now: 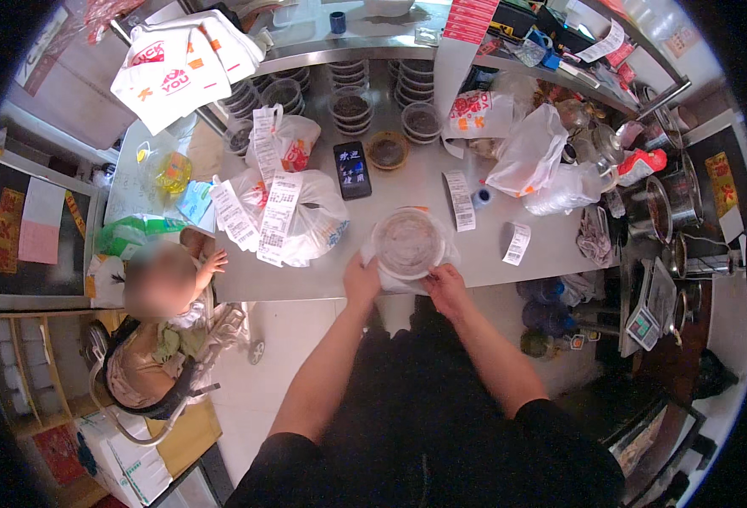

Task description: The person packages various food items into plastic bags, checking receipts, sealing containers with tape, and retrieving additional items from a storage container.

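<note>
A round lidded plastic bowl [410,244] sits in a white plastic bag at the front edge of the steel table [405,181]. My left hand [362,279] grips the bag at the bowl's lower left, and my right hand [448,287] pinches it at the lower right. Beyond the bowl lie a black smartphone [352,170] and a small round brown dish [387,150]. Tied white bags [316,222] with printed paper slips [280,216] stand to the left. Two more slips [460,202] [516,243] lie to the right, near a small blue roll [481,197].
Stacked lidded tubs [351,106] line the table's back under a steel shelf [386,46]. White bags [526,152] lie at the right, near metal pots [662,197] and a scale [643,327]. A small child [157,355] sits in a stroller at the left, one hand by the table.
</note>
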The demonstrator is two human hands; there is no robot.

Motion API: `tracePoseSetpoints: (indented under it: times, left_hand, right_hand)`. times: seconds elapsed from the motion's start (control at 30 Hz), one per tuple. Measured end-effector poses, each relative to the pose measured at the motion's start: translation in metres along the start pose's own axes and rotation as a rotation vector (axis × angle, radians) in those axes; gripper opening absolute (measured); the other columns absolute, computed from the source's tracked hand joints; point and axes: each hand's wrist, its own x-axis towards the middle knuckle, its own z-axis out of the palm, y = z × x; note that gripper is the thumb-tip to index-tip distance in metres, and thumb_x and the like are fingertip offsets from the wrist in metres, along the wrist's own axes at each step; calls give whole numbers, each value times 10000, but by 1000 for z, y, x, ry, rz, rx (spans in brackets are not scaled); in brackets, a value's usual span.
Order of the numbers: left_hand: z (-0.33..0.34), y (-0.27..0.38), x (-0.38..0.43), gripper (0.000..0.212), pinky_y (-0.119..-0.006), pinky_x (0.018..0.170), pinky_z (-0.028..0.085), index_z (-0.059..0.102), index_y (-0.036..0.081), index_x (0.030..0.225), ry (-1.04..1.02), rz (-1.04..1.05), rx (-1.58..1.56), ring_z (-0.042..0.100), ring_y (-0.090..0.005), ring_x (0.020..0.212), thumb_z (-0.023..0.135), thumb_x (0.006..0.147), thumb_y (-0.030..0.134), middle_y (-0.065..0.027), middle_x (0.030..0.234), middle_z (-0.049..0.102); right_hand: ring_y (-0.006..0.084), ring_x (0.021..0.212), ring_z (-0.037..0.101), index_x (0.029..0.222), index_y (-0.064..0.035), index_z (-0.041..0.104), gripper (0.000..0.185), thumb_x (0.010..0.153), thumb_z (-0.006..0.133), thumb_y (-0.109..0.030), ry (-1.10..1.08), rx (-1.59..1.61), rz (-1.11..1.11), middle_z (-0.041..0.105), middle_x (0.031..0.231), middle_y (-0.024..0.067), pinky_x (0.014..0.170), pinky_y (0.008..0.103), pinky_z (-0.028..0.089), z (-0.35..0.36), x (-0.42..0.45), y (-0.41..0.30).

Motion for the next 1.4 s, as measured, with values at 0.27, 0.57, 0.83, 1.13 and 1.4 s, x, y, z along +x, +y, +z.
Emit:
tracePoseSetpoints:
  times: [0.27, 0.57, 0.83, 1.13, 1.4]
  left_hand:
    - [-1, 12, 5, 342, -451, 787, 496, 693, 3, 1009, 152, 20, 220, 629, -436, 833, 616, 897, 317, -223, 864, 685]
    - [-12, -6, 1, 426, -426, 702, 486, 685, -74, 814, 205, -241, 81, 636, -333, 665, 683, 865, 349, -206, 686, 649]
    - [-11, 84, 31, 329, -320, 589, 458, 638, -35, 842, 193, -210, -500, 578, -164, 637, 636, 962, 271, -87, 751, 646]
    - [-20, 144, -72, 196, -233, 581, 411, 586, 51, 860, -121, -247, -216, 517, -86, 640, 577, 1002, 186, 5, 711, 536]
    - [-12, 177, -49, 249, -249, 596, 398, 587, 25, 862, 35, -50, -234, 473, -77, 640, 596, 998, 234, 21, 699, 524]
  right_hand:
    - [228, 986, 629, 1173, 28, 543, 278, 930, 631, -73, -42, -195, 104, 600, 1130, 142, 854, 343, 544, 2, 2, -22]
    - [333, 984, 651, 1510, -1, 245, 872, 822, 746, -189, -6, -1639, -769, 465, 1383, 273, 840, 439, 544, 51, -33, -94]
    - [369, 862, 663, 955, -23, 684, 325, 750, 747, -267, -144, -1254, -760, 685, 910, 197, 750, 458, 515, 87, 65, -124]
    - [122, 703, 610, 961, -25, 640, 246, 945, 637, -270, -414, -824, -430, 655, 777, 41, 650, 313, 495, 81, -80, -131]
    - [125, 680, 590, 986, -18, 594, 241, 1005, 554, -255, -467, -725, -257, 633, 755, 39, 632, 296, 476, 104, -65, -172]
